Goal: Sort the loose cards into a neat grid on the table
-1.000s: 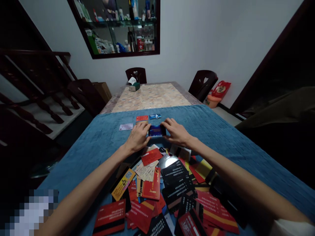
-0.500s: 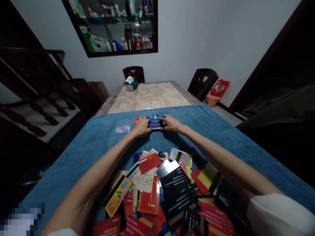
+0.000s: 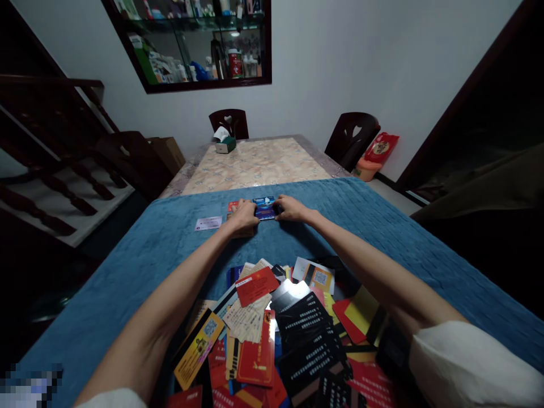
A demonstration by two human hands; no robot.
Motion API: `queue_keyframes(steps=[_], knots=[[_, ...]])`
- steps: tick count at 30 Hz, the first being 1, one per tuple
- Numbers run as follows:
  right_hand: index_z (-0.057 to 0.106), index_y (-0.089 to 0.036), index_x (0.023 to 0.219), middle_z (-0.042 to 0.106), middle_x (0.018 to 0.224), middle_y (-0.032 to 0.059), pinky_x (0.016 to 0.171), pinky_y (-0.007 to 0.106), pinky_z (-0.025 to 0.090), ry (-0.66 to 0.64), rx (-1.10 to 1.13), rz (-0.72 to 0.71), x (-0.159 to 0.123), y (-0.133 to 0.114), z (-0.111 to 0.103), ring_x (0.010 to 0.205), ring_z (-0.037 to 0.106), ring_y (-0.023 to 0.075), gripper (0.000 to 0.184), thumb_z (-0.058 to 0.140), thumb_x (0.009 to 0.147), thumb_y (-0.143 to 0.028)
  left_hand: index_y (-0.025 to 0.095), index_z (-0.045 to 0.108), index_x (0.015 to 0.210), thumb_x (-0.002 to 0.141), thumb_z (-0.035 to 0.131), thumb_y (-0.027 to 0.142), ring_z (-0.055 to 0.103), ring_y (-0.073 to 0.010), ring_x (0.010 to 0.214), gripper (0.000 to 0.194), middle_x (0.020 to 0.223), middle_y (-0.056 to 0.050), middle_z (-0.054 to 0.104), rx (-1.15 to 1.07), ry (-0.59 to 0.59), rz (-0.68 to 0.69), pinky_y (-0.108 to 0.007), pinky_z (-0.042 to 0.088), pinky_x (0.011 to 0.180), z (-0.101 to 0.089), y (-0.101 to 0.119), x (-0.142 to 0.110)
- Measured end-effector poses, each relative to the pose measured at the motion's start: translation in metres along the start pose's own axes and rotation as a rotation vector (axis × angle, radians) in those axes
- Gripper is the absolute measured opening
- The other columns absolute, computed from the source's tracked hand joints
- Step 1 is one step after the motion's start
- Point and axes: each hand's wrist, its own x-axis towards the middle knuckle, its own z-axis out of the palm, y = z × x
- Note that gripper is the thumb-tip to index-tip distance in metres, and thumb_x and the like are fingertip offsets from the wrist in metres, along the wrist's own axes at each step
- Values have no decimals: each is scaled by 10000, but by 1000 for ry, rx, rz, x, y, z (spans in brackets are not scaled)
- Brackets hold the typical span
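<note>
Out on the blue cloth (image 3: 182,243), my left hand (image 3: 245,215) and my right hand (image 3: 294,208) pinch a dark blue card (image 3: 266,215) by its left and right edges. A lighter blue card (image 3: 264,200) shows just behind it, the two overlapping or nearly touching. Partly hidden by my left hand are a red card (image 3: 232,204) and a brownish card (image 3: 243,233). Left of these lies a pale white card (image 3: 208,223). Nearer to me, between my forearms, a loose heap of cards holds a red card (image 3: 255,286), black cards (image 3: 304,317) and a yellow card (image 3: 199,348).
The bare patterned tabletop (image 3: 259,161) extends beyond the cloth, with a tissue box (image 3: 225,144) at its far left. Dark wooden chairs (image 3: 352,139) stand around it. A blurred-out object (image 3: 32,391) sits at the lower left. A glass-shelved cabinet (image 3: 191,51) is set in the wall.
The dark blue card has moved slightly away from me, up against the lighter blue card, with both hands still on it. More of the brownish card shows below my left hand.
</note>
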Motion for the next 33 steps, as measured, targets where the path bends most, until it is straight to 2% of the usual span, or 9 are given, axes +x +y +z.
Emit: queue_keyframes(steps=[3,10,26,33], knots=[[645,-124,1259,639,1197,138,855,253,472,1,7,9,0,2,0,1032,636,234,535,760,764,-292,171,724,968,725,650,250,497,-376,1150,266,1080,-139,664,-2,-11,-10,-492,459,916,-1,1,0],[711,-147,1148,661,1131,110,805,237,449,9,15,4,-2,3,4,971,629,215,370,704,810,-297,193,748,961,785,623,281,469,-390,1192,233,1068,-140,687,4,-18,7,-539,396,962,-2,1,-5],[705,-178,1164,666,1114,96,805,236,440,58,11,50,-5,2,12,966,616,206,358,669,846,-338,215,752,951,827,581,274,462,-377,1166,219,1083,-136,666,19,69,41,-554,376,971,8,2,-5],[705,-162,1155,659,1146,139,835,271,444,68,4,61,-8,-2,14,997,625,242,329,638,866,-304,176,740,958,840,559,214,412,-382,1222,220,1156,-162,627,-7,99,64,-574,345,1003,7,10,-15]])
